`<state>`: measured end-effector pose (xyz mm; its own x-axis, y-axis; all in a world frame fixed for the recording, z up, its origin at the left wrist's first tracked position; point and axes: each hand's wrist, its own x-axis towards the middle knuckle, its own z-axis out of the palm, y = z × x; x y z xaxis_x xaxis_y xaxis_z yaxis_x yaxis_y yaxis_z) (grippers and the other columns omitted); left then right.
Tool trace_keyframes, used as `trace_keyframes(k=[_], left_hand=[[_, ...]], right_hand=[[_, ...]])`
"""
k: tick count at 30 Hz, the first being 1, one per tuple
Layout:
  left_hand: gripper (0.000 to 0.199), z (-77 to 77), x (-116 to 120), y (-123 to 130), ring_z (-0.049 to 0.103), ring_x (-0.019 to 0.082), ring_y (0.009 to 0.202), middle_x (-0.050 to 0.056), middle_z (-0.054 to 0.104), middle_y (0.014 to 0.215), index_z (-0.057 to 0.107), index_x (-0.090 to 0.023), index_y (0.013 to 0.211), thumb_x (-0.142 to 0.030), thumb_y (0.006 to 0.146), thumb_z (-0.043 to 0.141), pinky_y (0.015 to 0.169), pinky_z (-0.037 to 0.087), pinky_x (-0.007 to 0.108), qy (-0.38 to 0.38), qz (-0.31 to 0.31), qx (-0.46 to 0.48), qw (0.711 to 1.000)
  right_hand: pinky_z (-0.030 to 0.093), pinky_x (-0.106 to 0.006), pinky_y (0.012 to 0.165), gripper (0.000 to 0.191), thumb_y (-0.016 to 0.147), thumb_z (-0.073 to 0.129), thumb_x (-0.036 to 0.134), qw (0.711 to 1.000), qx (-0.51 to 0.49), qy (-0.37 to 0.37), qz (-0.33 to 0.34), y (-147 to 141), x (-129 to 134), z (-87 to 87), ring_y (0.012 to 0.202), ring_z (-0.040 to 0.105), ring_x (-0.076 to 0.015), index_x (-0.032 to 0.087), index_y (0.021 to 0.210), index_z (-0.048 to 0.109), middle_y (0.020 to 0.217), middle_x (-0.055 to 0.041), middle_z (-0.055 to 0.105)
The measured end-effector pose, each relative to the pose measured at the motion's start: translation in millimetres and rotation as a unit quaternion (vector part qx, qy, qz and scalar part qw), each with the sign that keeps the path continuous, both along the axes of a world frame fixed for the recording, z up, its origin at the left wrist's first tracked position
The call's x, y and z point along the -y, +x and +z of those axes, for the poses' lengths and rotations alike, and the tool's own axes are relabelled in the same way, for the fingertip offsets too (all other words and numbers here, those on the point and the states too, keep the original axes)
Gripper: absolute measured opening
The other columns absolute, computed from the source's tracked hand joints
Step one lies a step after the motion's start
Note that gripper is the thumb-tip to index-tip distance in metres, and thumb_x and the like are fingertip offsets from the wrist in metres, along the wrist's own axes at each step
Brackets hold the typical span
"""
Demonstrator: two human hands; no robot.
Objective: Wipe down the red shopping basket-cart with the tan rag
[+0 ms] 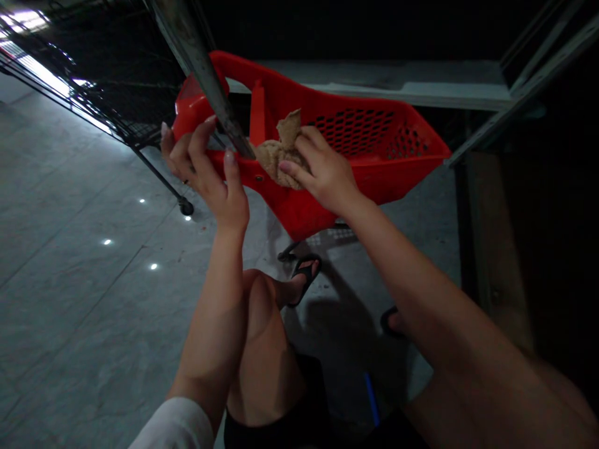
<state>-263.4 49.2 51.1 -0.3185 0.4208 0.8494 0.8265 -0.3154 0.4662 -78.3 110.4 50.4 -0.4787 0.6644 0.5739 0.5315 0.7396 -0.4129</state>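
**Holding tan cloth [276, 159] in right hand [330, 169]**

See cloth clamped between thumb and fingers, just at near rim of red cart [311, 209]. Press evenly with the bunched part, and tuck in the loose corner above the fingers. Left of this hand, take care with metal pole [199, 62]. Past it, see left hand [213, 181] with fingers apart; cannot tell if touching cart. Find open room left of left hand, above grey floor [70, 280]; mind perforated wall [355, 128] beyond right hand.
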Motion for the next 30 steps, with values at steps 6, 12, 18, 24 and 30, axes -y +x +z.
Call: trace_keyframes(k=[6,12,18,24,30], left_hand=[[0.041,-3.7,2,-16,0.032,0.026,0.141,0.010,0.054,0.121,0.061,-0.020,0.112,-0.048,0.100,0.034,0.115,0.028,0.049,0.109,0.053,-0.065,0.990],[0.042,-9.2,2,-28,0.024,0.024,0.145,0.005,0.053,0.130,0.057,-0.024,0.098,-0.057,0.099,0.030,0.117,0.026,0.050,0.105,0.041,-0.070,0.991],[0.056,-7.4,23,-13,0.021,0.026,0.146,0.008,0.038,0.151,0.039,-0.021,0.142,-0.055,0.101,0.022,0.120,0.012,0.055,-0.005,0.061,-0.090,0.994],[0.045,-20.6,82,77,0.026,0.023,0.145,0.003,0.045,0.148,0.038,-0.032,0.145,-0.040,0.101,0.035,0.122,0.015,0.049,-0.139,-0.093,-0.226,0.960],[0.031,-33.1,79,120,0.047,0.028,0.128,0.008,0.065,0.117,0.064,-0.022,0.109,-0.034,0.100,0.036,0.119,0.020,0.051,-0.246,-0.102,-0.234,0.935]], right_hand=[[0.046,-0.034,0.087,0.029,0.099,0.042,0.043,0.991,0.127,-0.019,-0.043,24,28,-5.4,0.104,0.059,-0.0236,0.020,0.113,0.054,0.113,-0.0082,0.060],[0.045,-0.039,0.084,0.025,0.096,0.046,0.035,0.968,0.219,-0.015,-0.123,85,55,-12.9,0.106,0.058,-0.0284,0.017,0.110,0.056,0.115,-0.0132,0.062],[0.047,-0.043,0.085,0.026,0.094,0.045,0.034,0.964,0.196,-0.067,-0.169,134,91,-16.5,0.107,0.058,-0.0297,0.021,0.112,0.057,0.117,-0.0137,0.061],[0.047,-0.046,0.089,0.033,0.092,0.042,0.028,0.958,0.176,-0.099,-0.205,115,146,-10.3,0.109,0.057,-0.0314,0.021,0.122,0.054,0.124,-0.0150,0.058],[0.044,-0.038,0.098,0.053,0.092,0.046,0.024,0.971,0.152,-0.074,-0.171,75,171,2.2,0.116,0.054,-0.0262,0.014,0.142,0.035,0.132,-0.0126,0.056]])
